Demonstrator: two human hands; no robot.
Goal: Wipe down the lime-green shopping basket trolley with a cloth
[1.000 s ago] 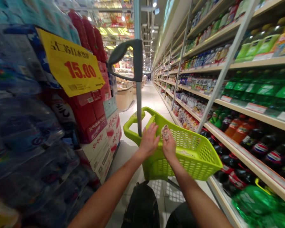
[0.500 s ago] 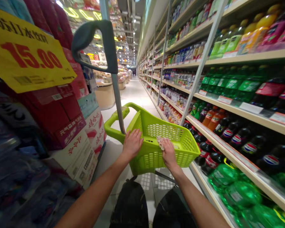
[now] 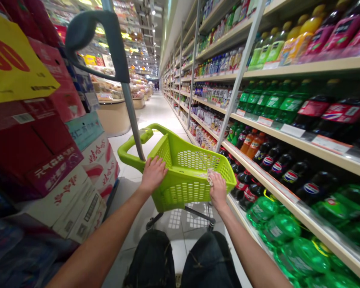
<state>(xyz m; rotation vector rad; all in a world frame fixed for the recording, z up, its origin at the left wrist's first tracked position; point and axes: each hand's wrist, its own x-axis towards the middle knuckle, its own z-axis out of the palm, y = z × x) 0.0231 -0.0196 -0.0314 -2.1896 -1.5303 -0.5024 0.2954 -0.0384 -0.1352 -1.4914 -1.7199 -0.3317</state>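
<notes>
A lime-green plastic shopping cart basket (image 3: 183,193) with perforated sides sits in front of my knees. My left hand (image 3: 154,173) is hooked over its near rim, close to the grey metal pole, with the fingers over the edge and the thumb hidden. At the right end of the same rim, my right hand (image 3: 218,190) presses a crumpled whitish cloth (image 3: 210,176), its fingers closed on it. The inside of the basket shows bare green plastic between my hands. Above my left hand rises the pole (image 3: 133,120) with a dark grey loop handle (image 3: 120,48).
Shelves of soda bottles (image 3: 276,160) line the right side, close to my right arm. Stacked drink cartons (image 3: 78,192) and a yellow price sign (image 3: 15,60) stand on the left. A tiled aisle (image 3: 156,108) runs ahead past round display counters (image 3: 114,118).
My right hand and the cloth have slid right along the rim, towards the basket's far end. My left hand keeps its place on the rim. The whole view has shifted, so the surroundings sit further left.
</notes>
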